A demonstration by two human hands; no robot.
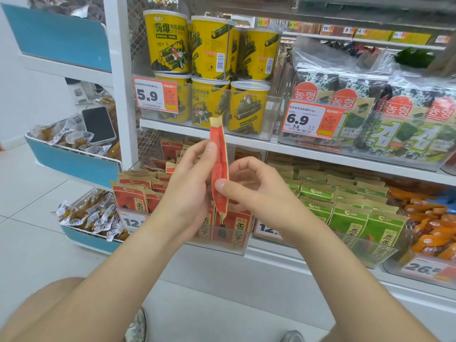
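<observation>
Bright, even shop light, soft shadows, wide-angle bending at edges (right side slightly blurred).

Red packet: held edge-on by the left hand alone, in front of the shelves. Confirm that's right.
Not right: both hands hold it. The left hand grips the red packet near its middle, and the right hand pinches it lower down, as the head view shows. It is edge-on, in front of the shelves.

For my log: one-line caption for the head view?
Left hand and right hand hold a red snack packet edge-on before shop shelves.
</observation>
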